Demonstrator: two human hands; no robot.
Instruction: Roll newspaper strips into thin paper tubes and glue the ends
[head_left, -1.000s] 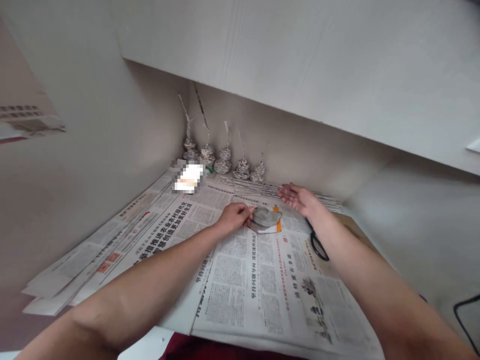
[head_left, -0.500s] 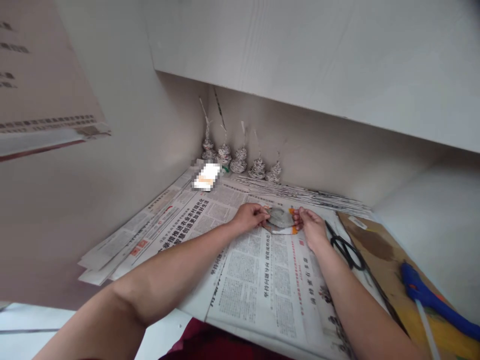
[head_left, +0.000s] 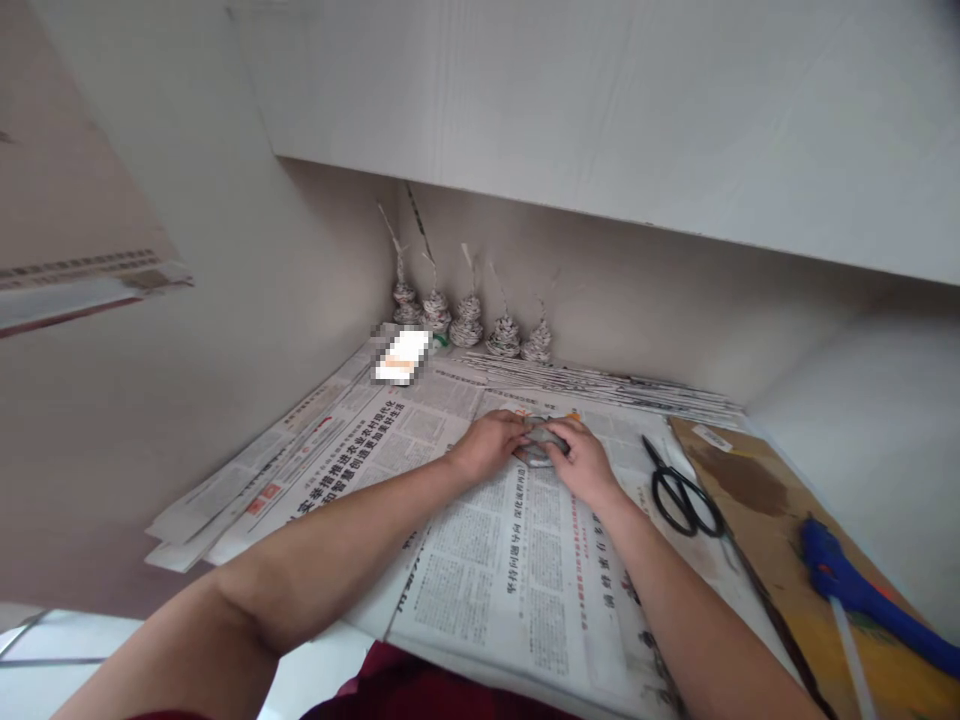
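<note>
Between my hands, low over the newspaper [head_left: 480, 540], is a small grey, roundish piece [head_left: 541, 452]; its kind I cannot make out. My left hand [head_left: 491, 442] pinches its left side with bent fingers. My right hand [head_left: 581, 460] grips its right side, fingers curled over the top. Parts of its edge are hidden behind the fingers. A bit of orange [head_left: 574, 415] shows just beyond the right hand. To the right of my right hand lie black-handled scissors [head_left: 682, 495].
Several coiled paper gourd shapes [head_left: 466, 322] stand along the back wall, with a bundle of thin rolled paper sticks [head_left: 600, 382] before them. A blurred-out phone [head_left: 403, 357] lies at the back left. At right, a blue glue gun [head_left: 847, 580] rests on cardboard [head_left: 720, 450]. A white panel [head_left: 600, 120] overhangs.
My right hand has moved left, closer to my left hand. The grey piece, held stretched out with orange and white edges showing before, now looks smaller and gathered between the fingers.
</note>
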